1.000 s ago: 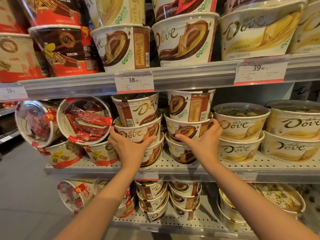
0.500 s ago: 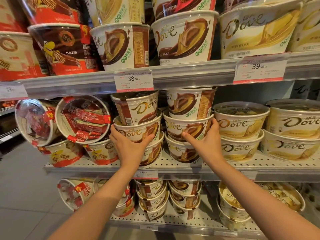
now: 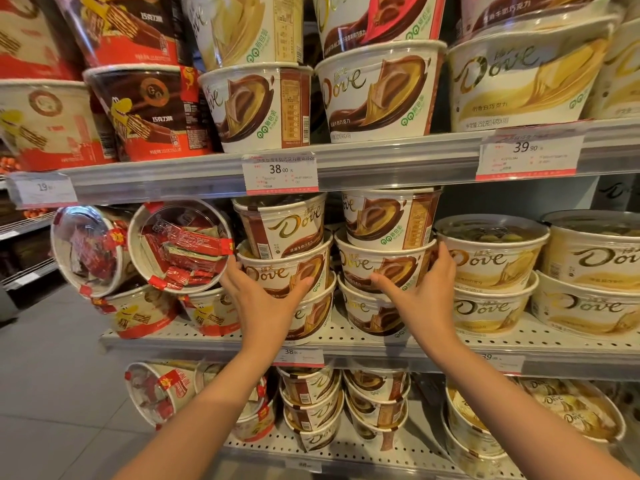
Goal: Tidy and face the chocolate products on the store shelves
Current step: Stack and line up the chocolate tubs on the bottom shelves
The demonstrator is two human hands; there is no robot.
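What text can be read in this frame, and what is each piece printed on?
"Dove": brown tub held by the left hand.
"Dove": brown tub held by the right hand.
"Dove": yellow tubs to the right.
"38.00": price tag on the upper shelf rail.
"39.90": price tag, same rail.
"19": left tag, remainder blurred.
"38": lower rail tag.
Chinese lettering, barcodes and the tags' fine print: too small to read.

"Dove" script on brown tubs (image 3: 284, 271) and on cream-yellow tubs (image 3: 491, 261). Price tag (image 3: 280, 174) on upper shelf rail: "38.00". Second tag (image 3: 529, 154): "39.90". Left tag (image 3: 43, 188): "19", remainder blurred.
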